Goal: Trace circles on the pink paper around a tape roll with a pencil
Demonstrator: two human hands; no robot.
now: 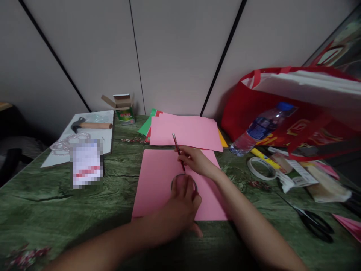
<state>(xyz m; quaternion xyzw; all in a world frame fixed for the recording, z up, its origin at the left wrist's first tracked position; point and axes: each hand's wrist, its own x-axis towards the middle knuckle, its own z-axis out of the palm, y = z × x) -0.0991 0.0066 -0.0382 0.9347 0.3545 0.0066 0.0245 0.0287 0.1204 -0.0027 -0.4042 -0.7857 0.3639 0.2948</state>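
A sheet of pink paper lies on the table in front of me. On it rests a round, thin-rimmed thing, its rim dark grey; whether it is a ring or a clear disc I cannot tell. My left hand lies over it, fingers stretched out and pressing it down, covering its lower part. A dark pencil with a pale end is pinched in the fingers of my right hand. Its tip meets the paper at the round thing's upper rim.
Stacked pink paper lies behind, beside a small open box. To the left are a hammer on a white board and a blurred-out card. On the right stand a bottle, tape, scissors and a red bag.
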